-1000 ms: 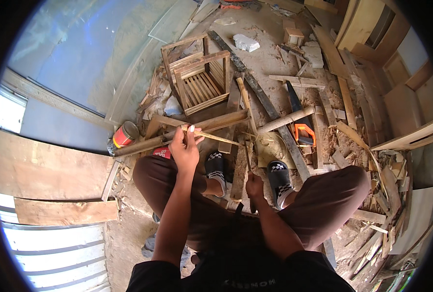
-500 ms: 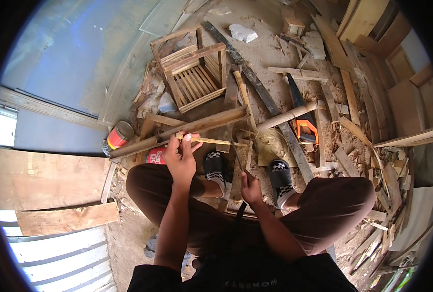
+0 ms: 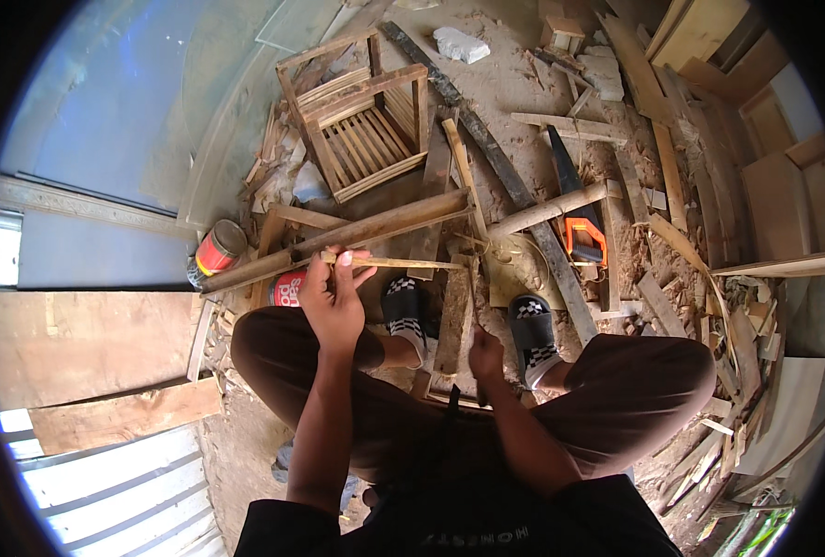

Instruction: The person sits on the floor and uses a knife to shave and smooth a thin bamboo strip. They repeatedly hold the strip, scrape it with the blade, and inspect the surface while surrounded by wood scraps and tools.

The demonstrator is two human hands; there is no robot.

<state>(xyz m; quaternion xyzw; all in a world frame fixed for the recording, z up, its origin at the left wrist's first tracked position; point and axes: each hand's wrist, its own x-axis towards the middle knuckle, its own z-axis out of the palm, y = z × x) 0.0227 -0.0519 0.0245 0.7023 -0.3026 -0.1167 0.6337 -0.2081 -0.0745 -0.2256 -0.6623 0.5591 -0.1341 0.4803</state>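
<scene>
In my left hand (image 3: pixel 333 302), pinched between thumb and fingers, a thin wooden strip (image 3: pixel 412 264) points to the right. My right hand (image 3: pixel 487 356) is closed round the handle of what looks like a knife. Its narrow dark blade (image 3: pixel 474 295) rises from the fist toward the strip's right end; whether it touches the strip I cannot tell. Below the blade, between my feet, a wooden board (image 3: pixel 451 339) lies lengthwise. Just beyond my left hand runs a long timber beam (image 3: pixel 375 227), slanting up to the right.
A slatted wooden frame (image 3: pixel 368 139) stands beyond the beam. Red cans (image 3: pixel 219 251) sit at the left. To the right lie an orange-handled saw (image 3: pixel 584 237), a round pole (image 3: pixel 547 211) and a long dark plank (image 3: pixel 524 190). Offcuts and shavings cover the floor.
My left hand and the strip have shifted slightly left. My right hand has moved a little right and down, and the blade now stands more upright.
</scene>
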